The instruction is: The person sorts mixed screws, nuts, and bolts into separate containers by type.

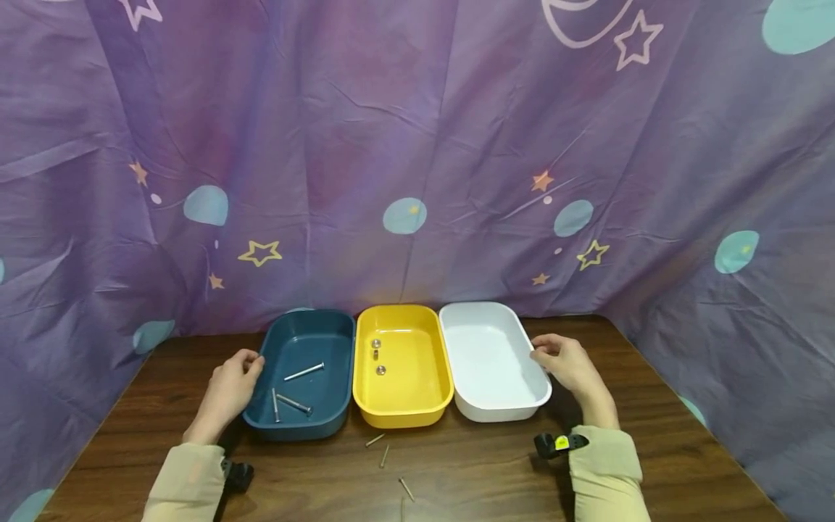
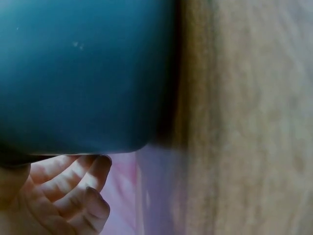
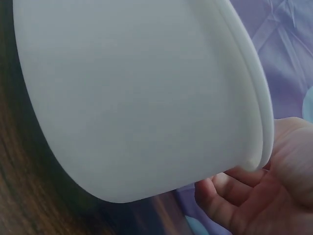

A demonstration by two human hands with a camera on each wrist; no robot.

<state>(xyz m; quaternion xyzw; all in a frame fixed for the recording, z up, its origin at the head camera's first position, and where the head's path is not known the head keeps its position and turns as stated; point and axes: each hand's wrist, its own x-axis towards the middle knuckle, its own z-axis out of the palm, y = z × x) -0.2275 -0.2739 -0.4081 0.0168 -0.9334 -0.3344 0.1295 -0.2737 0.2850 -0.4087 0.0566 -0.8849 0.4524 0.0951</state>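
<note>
At the left side of the blue tray, my left hand holds the rim. The left wrist view has its bent fingers against the tray's outer wall, with the thumb partly hidden. Several long bolts lie inside that tray. My right hand grips the right rim of the white tray; its fingers curl below the rim in the right wrist view. Between them sits the yellow tray, with a few small nuts in its left half.
Several thin screws are scattered on the brown wooden table in front of the trays. The three trays stand side by side. A purple patterned cloth hangs close behind them.
</note>
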